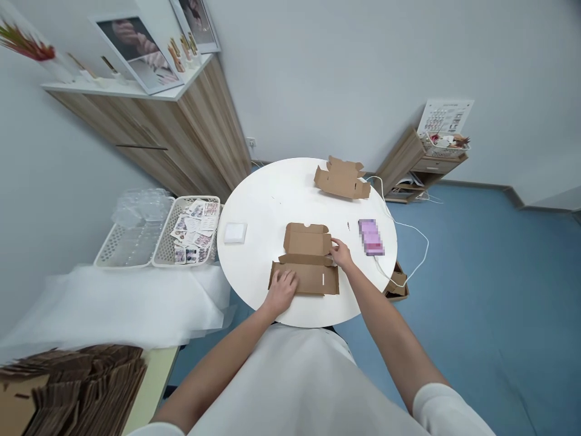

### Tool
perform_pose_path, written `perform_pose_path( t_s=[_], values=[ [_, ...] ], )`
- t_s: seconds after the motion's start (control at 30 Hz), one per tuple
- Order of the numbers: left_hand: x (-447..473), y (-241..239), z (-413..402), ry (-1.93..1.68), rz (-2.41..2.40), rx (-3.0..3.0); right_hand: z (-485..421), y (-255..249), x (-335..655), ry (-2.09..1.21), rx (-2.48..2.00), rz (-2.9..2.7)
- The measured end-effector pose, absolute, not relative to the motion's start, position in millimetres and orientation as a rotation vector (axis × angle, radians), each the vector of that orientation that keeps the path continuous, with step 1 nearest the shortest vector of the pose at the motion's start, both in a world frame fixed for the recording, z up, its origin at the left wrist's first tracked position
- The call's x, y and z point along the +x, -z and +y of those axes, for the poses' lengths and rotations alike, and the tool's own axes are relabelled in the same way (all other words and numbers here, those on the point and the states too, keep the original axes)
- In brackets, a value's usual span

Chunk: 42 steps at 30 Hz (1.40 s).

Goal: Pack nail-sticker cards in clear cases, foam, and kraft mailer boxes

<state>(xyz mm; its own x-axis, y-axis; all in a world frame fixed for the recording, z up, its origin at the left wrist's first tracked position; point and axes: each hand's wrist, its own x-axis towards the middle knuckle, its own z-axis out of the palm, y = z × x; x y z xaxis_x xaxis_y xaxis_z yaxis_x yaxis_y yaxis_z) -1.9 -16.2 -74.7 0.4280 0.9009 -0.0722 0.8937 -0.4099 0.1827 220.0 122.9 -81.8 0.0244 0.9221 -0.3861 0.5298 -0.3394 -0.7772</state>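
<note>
A flat brown cardboard box blank, partly folded, lies on the round white table in front of me. My left hand rests palm down on its near left corner, fingers spread flat. At the box's right side flap my right hand has its fingers pinched on the cardboard edge. A second cardboard box, folded up with its flaps open, sits at the table's far side.
A small white pad lies left on the table, a pink phone with a white cable right. Two white baskets with cards and plastic stand left. Flat cardboard blanks are stacked at lower left. Wooden cabinets line the wall.
</note>
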Motion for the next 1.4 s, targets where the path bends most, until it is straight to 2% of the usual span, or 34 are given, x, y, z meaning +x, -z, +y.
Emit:
perform_pose_path(
  t_s=[0.2, 0.37, 0.43, 0.57, 0.67, 0.73, 0.93, 1.1, 1.27, 1.4],
  values=[
    [19, 59, 10, 0.125, 1.816, 2.359, 118, 69, 234, -1.199, -1.822, -1.672],
    [31, 57, 25, 0.323, 1.804, 2.302, 109, 65, 241, -1.191, -1.839, -1.833],
    [33, 58, 25, 0.315, 1.802, 2.294, 105, 64, 242, -1.086, -1.885, -1.938],
    [31, 61, 20, 0.202, 1.809, 2.281, 86, 60, 238, -0.664, -1.729, -2.366],
    [31, 62, 18, 0.149, 1.824, 2.266, 69, 62, 232, -0.574, -1.405, -2.782],
    [32, 60, 19, 0.139, 1.825, 2.266, 61, 66, 228, -0.542, -1.344, -2.9],
    [23, 51, 13, 0.034, 1.888, 2.228, 56, 79, 222, -0.45, -1.396, -2.906],
    [-17, 62, -18, -0.275, 2.265, 1.564, 56, 84, 222, -0.452, -1.419, -2.88],
    [-40, 89, -29, -0.527, 1.901, 1.182, 52, 85, 220, -0.471, -1.464, -2.853],
    [-34, 100, -20, -0.67, 1.901, 1.145, 49, 84, 218, -0.465, -1.506, -2.838]
  ],
)
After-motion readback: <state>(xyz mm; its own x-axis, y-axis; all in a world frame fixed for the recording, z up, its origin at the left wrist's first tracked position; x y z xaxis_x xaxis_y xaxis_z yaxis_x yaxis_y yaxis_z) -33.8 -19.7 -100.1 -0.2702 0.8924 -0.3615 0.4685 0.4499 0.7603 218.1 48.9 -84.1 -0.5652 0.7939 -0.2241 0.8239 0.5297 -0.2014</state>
